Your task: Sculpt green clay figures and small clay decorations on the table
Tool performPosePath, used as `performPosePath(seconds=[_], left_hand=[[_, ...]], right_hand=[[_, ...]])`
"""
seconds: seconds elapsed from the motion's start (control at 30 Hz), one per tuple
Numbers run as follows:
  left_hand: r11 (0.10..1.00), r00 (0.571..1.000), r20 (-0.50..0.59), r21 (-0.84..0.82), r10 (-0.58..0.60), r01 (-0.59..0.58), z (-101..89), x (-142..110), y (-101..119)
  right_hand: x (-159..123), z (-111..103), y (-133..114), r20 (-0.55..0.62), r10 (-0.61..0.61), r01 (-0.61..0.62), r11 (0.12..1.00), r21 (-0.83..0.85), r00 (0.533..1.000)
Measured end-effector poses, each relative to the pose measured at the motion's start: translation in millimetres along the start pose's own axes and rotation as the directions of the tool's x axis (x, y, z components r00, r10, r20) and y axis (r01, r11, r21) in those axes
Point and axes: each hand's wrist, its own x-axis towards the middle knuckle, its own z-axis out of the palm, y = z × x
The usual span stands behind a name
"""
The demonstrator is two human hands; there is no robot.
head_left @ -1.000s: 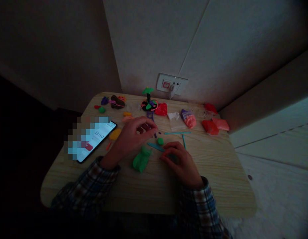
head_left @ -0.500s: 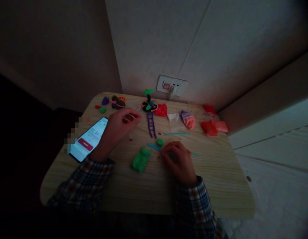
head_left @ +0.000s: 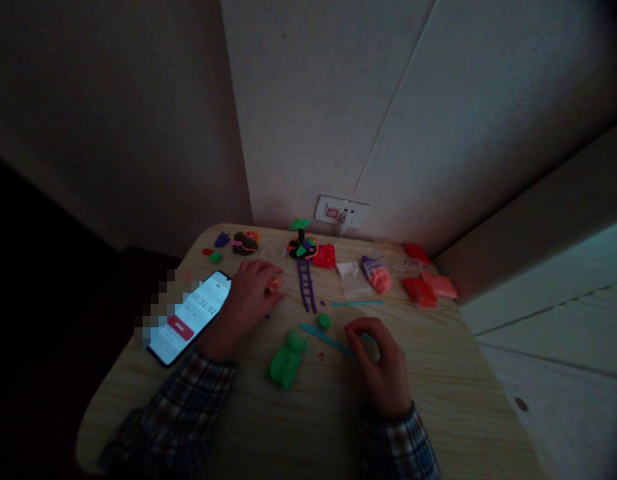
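Left hand [head_left: 252,295], curled half open, touches salmon-pink clay [head_left: 274,285].

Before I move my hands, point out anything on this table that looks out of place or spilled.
Small reddish crumbs lie loose beside the blue knife, and a purple bit sits right of the purple ladder; both look like stray scraps.

Your left hand [head_left: 246,301] has moved off the ladder [head_left: 306,287] — its rungs, partly covered at first, now show in full — and its fingers now close around the peach clay [head_left: 273,285]. Your right hand [head_left: 383,367] has shifted right, exposing more of the knife [head_left: 324,337]. The slim turquoise tool end that projected beyond your right hand no longer shows there. Your head view has tilted up; the table [head_left: 438,373] sits lower.
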Motion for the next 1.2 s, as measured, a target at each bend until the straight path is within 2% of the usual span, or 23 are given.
performPosePath(seconds=[0.1, 0.23, 0.37, 0.57, 0.7, 0.77, 0.83, 0.9, 1.07, 1.2], left_hand=[[1.0, 0.996, 0.081, 0.003, 0.029, -0.03, 0.4, -1, -4], [0.998, 0.994, 0.099, 0.02, 0.055, -0.058, -2.2, 0, -6], [1.0, 0.996, 0.09, 0.016, 0.019, -0.021, -3.7, -1, -4], [0.992, 0.999, 0.031, -0.126, 0.012, -0.008, -3.5, -2, 0], [0.978, 1.0, -0.03, -0.207, -0.005, -0.001, -10.3, 2, 13], [0.946, 0.998, -0.07, -0.325, -0.003, -0.02, -14.4, 2, 23], [0.876, 0.995, -0.099, -0.479, 0.006, -0.053, -17.3, 0, 32], [0.82, 0.995, -0.096, -0.57, 0.005, -0.059, -18.8, -2, 39], [0.726, 0.994, -0.105, -0.683, 0.007, -0.077, -19.4, -7, 48], [0.711, 0.99, -0.141, -0.694, 0.02, -0.113, -18.3, -6, 48]], right_hand=[[0, 0, 1, -0.001, 0.005, -0.005, 1.0, 0.0, 1.0], [0, 0, 1, -0.003, -0.002, 0.002, 1.0, -0.002, 1.0], [3, 1, -3, -0.008, -0.006, 0.006, 1.0, -0.007, 1.0], [14, 4, -16, 0.023, -0.069, 0.07, 0.997, -0.014, 0.997], [24, 8, -29, 0.024, -0.103, 0.103, 0.995, -0.005, 0.994], [29, 10, -37, 0.009, -0.131, 0.131, 0.991, 0.01, 0.991], [33, 11, -46, -0.009, -0.166, 0.166, 0.986, 0.025, 0.986], [36, 12, -53, -0.023, -0.198, 0.199, 0.979, 0.036, 0.98], [40, 14, -66, -0.051, -0.24, 0.242, 0.97, 0.04, 0.97], [39, 15, -72, -0.088, -0.267, 0.268, 0.963, 0.005, 0.96]])
